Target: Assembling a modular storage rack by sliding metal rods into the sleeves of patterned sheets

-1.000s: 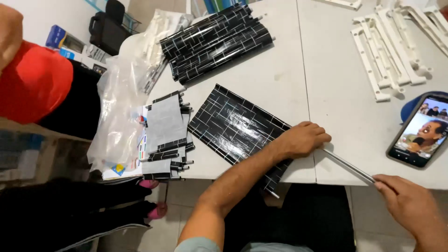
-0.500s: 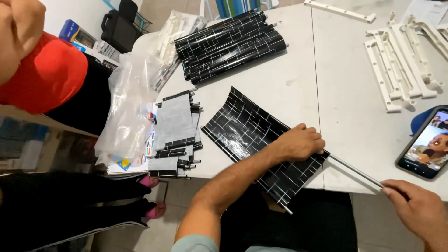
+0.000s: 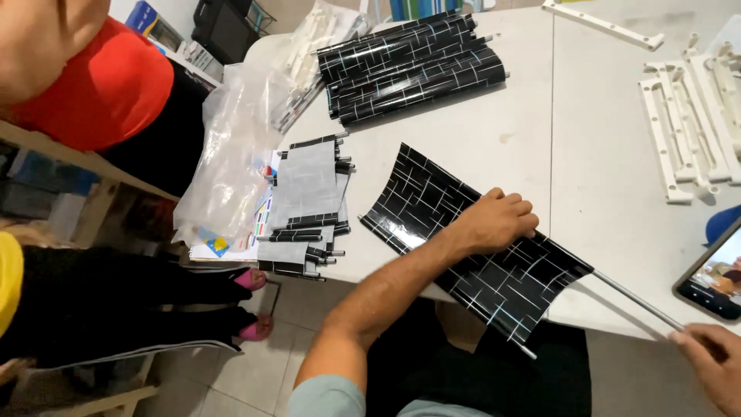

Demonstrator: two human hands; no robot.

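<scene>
Black glossy sheet with a pattern of thin white lines (image 3: 463, 247) lies curled on the white desk (image 3: 509, 131), its lower end hanging over the near edge. In the head view, my left hand (image 3: 494, 222) lies on top of this sheet near its middle, fingers curled loosely, pressing it against the desk rather than gripping it. A thin grey metal rod (image 3: 637, 301) sticks out of the sheet's right edge and slants down to the right, and my right hand (image 3: 714, 363), at the lower right corner, closes its grip on the far end of that rod.

At the back of the desk a pile of rolled black sheets of the same pattern (image 3: 413, 66) lies well apart from my hands. To the left, near the desk's edge, a stack of small grey and black packets with rod ends poking out (image 3: 305, 205) rests just beside a crumpled clear plastic bag (image 3: 231, 154). White plastic bracket strips (image 3: 683, 131) lie at the right of the desk, and a dark smartphone with a lit screen (image 3: 710, 278) sits near the right edge, close to the rod. At the far left another person in a red top (image 3: 100, 85) stands beside the desk.
</scene>
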